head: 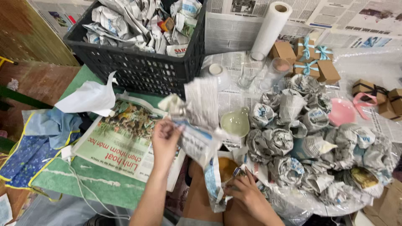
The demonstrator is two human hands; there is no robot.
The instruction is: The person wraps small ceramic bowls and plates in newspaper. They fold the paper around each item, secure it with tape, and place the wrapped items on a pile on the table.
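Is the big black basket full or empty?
Full. The black basket is heaped above its rim with crumpled newspaper bundles.

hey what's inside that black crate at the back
The black crate is heaped with crumpled newspaper, with a small brown item among it. Whatever lies under the paper is covered.

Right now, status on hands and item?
Left hand grips newspaper sheet. Right hand holds half-wrapped bowl. Pile of wrapped bundles crowds right side.
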